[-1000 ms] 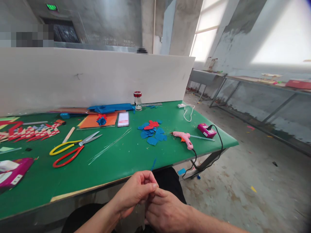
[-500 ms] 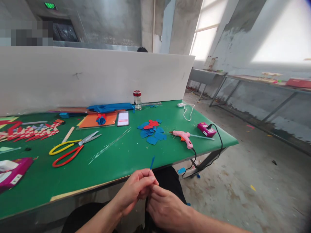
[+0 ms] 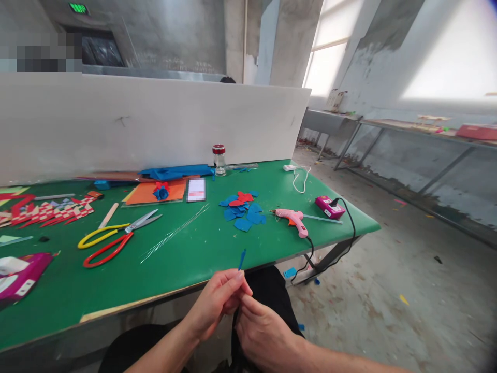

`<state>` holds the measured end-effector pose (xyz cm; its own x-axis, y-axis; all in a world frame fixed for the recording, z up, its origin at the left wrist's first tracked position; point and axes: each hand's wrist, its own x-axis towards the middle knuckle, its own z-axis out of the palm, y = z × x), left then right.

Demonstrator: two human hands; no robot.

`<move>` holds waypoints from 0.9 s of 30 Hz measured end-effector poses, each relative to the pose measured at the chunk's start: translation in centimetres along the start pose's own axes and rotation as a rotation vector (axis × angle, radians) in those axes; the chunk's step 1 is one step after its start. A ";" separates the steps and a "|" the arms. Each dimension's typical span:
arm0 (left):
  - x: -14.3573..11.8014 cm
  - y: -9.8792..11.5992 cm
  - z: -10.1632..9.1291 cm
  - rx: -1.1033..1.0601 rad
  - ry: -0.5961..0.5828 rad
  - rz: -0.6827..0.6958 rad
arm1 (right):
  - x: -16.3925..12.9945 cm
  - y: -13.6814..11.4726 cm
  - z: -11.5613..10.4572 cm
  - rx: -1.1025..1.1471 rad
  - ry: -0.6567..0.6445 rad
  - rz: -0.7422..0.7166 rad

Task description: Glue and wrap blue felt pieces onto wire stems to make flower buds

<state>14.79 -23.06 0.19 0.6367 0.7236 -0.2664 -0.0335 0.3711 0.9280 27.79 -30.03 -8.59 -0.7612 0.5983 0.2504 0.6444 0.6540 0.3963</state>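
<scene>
Fingertips of the left hand (image 3: 217, 303) and the right hand (image 3: 261, 331) meet just off the near edge of the green table (image 3: 186, 259), both pinched shut on a thin blue strip (image 3: 242, 259) whose free end sticks up above the left thumb. The step in hand looks like rolling or twisting this strip between the fingers. The next move would seem to call for a firm pinch at the base, with the blue and red petal pieces (image 3: 243, 211) and pink glue gun (image 3: 293, 220) lying well apart on the table.
</scene>
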 end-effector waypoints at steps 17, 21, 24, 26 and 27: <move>3.0 4.0 -6.2 -0.051 0.310 0.272 | 1.3 6.0 -6.5 2.689 1.041 0.559; 4.3 3.1 -7.9 -0.065 0.320 0.248 | 1.1 7.0 -4.1 3.035 1.358 0.321; 4.5 2.3 -8.4 -0.072 0.312 0.238 | 0.6 7.1 -2.9 3.033 1.482 0.263; 4.4 2.1 -8.5 -0.097 0.311 0.246 | 0.4 7.1 -2.5 2.982 1.527 0.343; 4.4 2.1 -8.6 -0.112 0.312 0.250 | 0.4 7.2 -2.3 2.948 1.543 0.410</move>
<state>10.90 -14.10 -1.24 0.3350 0.9348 -0.1184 -0.2519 0.2099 0.9447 31.95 -26.20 -3.58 0.1019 0.9798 0.1721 -0.9943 0.0947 0.0498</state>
